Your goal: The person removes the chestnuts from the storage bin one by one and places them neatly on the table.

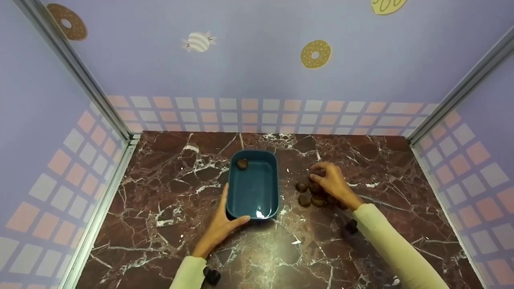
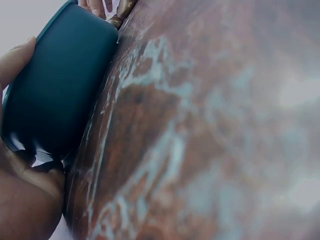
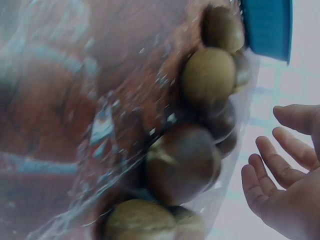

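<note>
A deep teal rectangular dish (image 1: 253, 188) stands on the marbled top with a single brown chestnut (image 1: 242, 163) in its far left corner. My left hand (image 1: 221, 222) rests around the dish's near left corner, fingers straight along the left wall and thumb laid at the front rim. To the right of the dish lie several chestnuts (image 1: 304, 200) in a loose group. Over that group hovers my right hand (image 1: 331, 182). In the right wrist view its spread fingers (image 3: 272, 167) hold nothing, apart from the nearby chestnuts (image 3: 182, 162).
Dark red marbled table (image 1: 160, 241) with white veins. Behind it rises a lilac wall (image 1: 257, 72) with a checkered band, and similar panels flank both sides. Metal rails (image 1: 106, 200) edge the left and right borders.
</note>
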A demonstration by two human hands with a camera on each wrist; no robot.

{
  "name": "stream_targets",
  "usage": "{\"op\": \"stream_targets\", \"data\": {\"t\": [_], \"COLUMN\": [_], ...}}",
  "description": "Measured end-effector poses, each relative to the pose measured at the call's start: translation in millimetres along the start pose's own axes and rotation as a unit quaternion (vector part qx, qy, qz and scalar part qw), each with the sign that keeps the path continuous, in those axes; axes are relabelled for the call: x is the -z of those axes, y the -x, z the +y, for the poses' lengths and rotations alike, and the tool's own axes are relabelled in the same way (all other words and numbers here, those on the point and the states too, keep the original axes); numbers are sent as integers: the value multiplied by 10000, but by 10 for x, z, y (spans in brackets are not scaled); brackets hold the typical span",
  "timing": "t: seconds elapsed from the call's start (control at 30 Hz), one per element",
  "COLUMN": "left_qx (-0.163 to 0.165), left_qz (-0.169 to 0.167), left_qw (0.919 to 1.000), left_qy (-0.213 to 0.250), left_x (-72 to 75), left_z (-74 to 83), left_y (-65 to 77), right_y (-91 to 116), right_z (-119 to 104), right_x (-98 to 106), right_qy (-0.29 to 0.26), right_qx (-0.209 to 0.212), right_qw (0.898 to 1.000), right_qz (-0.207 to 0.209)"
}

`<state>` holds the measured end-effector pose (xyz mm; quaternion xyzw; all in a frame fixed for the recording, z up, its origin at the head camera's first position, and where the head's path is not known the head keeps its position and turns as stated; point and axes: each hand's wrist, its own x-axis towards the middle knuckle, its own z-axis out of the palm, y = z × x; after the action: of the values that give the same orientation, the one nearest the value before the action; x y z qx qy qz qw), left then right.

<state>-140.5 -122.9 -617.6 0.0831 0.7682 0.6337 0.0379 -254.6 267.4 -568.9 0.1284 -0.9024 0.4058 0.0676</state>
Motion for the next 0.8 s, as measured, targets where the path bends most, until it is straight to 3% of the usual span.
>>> {"op": "stream_targets", "data": {"t": [0.2,0.4,0.8], "left_qx": [6,60,8], "left_qz": [42,38,12], "left_qw": [10000,10000,10000], "left_qy": [76,-15,-65], "left_x": [-5,-1,-1], "left_z": [-14,2,-4], "left_y": [-5,4,1], "right_y": [15,37,-10], "right_z": [-207,-390,-651], "right_x": [-34,-90,-247], "right_qy": [1,-307,-61], "right_qx": [476,600,1044], "right_qw": [9988,9975,9940], "right_qz": [-54,-219,-333]}}
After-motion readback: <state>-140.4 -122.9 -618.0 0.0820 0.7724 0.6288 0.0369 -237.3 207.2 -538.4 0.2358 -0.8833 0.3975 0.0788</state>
